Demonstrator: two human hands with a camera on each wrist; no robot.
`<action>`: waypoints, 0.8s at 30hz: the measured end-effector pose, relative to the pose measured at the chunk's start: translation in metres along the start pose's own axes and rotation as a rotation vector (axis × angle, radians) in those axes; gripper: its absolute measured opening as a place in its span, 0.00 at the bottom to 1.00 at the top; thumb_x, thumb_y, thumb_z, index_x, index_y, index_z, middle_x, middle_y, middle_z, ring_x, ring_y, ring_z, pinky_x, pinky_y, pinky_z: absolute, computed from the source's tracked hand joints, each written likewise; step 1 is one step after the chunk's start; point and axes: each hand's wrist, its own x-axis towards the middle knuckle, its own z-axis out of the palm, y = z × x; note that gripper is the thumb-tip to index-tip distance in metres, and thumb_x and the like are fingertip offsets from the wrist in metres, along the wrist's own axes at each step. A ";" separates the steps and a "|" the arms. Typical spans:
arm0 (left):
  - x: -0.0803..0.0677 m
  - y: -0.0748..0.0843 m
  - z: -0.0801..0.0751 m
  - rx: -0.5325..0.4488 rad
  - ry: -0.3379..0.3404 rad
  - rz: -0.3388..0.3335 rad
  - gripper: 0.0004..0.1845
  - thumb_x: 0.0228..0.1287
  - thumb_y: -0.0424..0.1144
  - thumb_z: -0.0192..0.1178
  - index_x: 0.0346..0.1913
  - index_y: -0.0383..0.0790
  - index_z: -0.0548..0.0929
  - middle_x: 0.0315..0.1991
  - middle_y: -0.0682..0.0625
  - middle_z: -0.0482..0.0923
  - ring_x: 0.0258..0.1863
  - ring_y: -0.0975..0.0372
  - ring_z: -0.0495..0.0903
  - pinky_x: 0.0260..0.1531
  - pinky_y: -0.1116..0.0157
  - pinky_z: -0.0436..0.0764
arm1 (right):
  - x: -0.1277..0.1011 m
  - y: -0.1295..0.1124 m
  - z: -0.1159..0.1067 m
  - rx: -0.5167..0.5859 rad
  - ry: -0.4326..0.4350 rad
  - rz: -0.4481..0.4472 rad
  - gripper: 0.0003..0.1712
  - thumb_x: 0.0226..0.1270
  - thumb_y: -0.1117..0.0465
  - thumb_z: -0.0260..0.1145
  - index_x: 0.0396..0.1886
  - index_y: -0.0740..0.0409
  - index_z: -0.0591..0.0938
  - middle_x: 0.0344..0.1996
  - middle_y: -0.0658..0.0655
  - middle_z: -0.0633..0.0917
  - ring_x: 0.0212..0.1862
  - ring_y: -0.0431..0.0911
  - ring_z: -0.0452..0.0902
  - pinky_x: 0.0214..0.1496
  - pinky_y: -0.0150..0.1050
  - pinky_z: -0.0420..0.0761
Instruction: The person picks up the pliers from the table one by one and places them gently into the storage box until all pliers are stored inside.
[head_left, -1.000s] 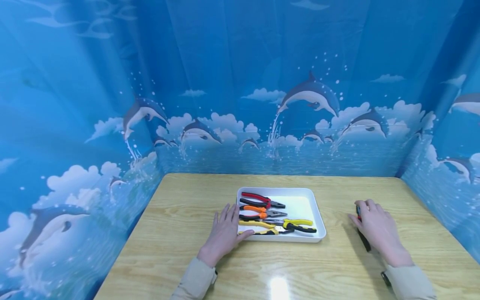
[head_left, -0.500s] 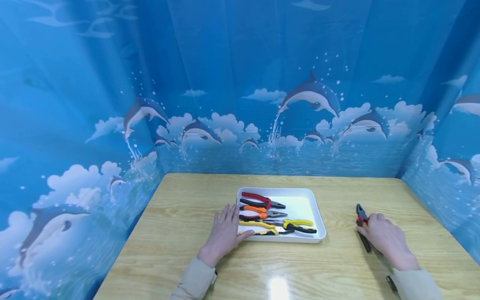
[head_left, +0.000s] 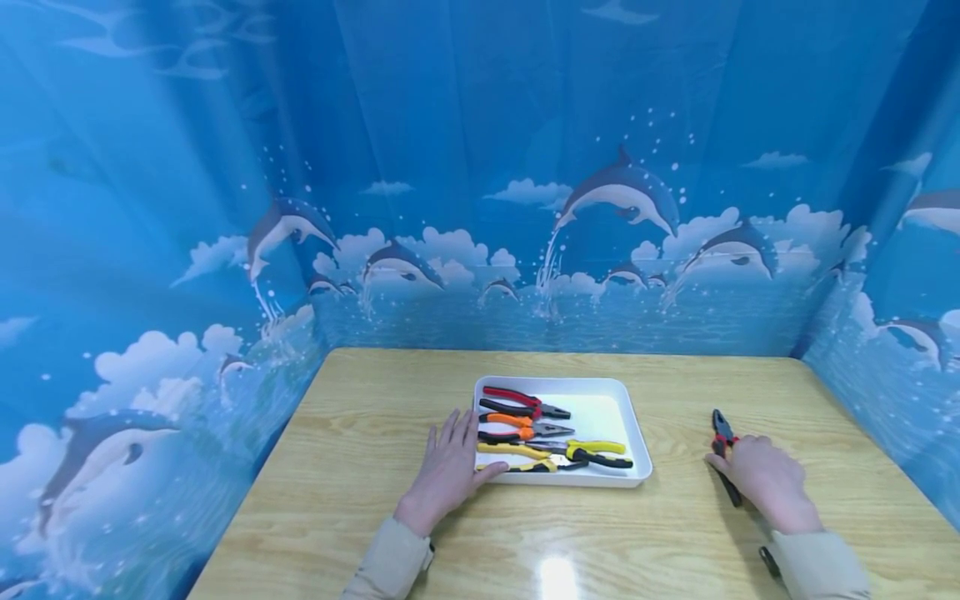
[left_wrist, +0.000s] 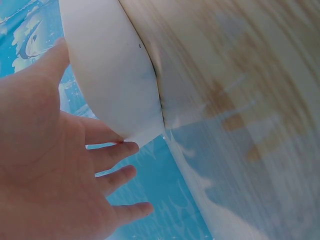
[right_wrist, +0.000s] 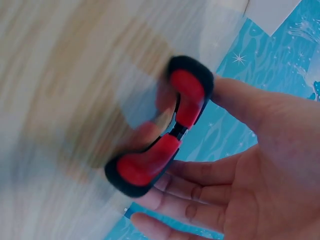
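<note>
With straight, spread fingers, my left hand (head_left: pixel 444 479) rests against the left side of a white tray (head_left: pixel 606 410); the left wrist view shows fingers touching the tray's wall (left_wrist: pixel 110 65). Far to the right, red-and-black pliers (head_left: pixel 722 425) lie on the table, their dark head pointing away from me. My right hand (head_left: pixel 771 485) holds them by the handles. In the right wrist view, the thumb of the right hand (right_wrist: pixel 250 150) is on one handle of the pliers (right_wrist: pixel 145 167), the fingers at the other. The handles are spread apart.
Inside the tray lie several pliers: a red-and-black pair (head_left: pixel 528 402), an orange-and-black pair (head_left: pixel 521 425), and yellow-and-black ones (head_left: pixel 588 450) that overlap near the front. The wooden table (head_left: pixel 360 400) is walled by a blue dolphin-print curtain (head_left: pixel 450 167).
My right hand has slid back toward me along the pliers, uncovering their head and pivot. The pliers have barely moved. My left hand and the tray stay where they were.
</note>
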 end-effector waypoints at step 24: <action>0.000 0.000 0.000 -0.002 -0.008 -0.006 0.51 0.69 0.68 0.53 0.79 0.33 0.54 0.79 0.36 0.53 0.79 0.41 0.49 0.73 0.35 0.51 | 0.005 0.001 -0.001 0.052 -0.080 0.081 0.36 0.66 0.48 0.64 0.42 0.85 0.71 0.34 0.76 0.71 0.36 0.65 0.73 0.38 0.64 0.76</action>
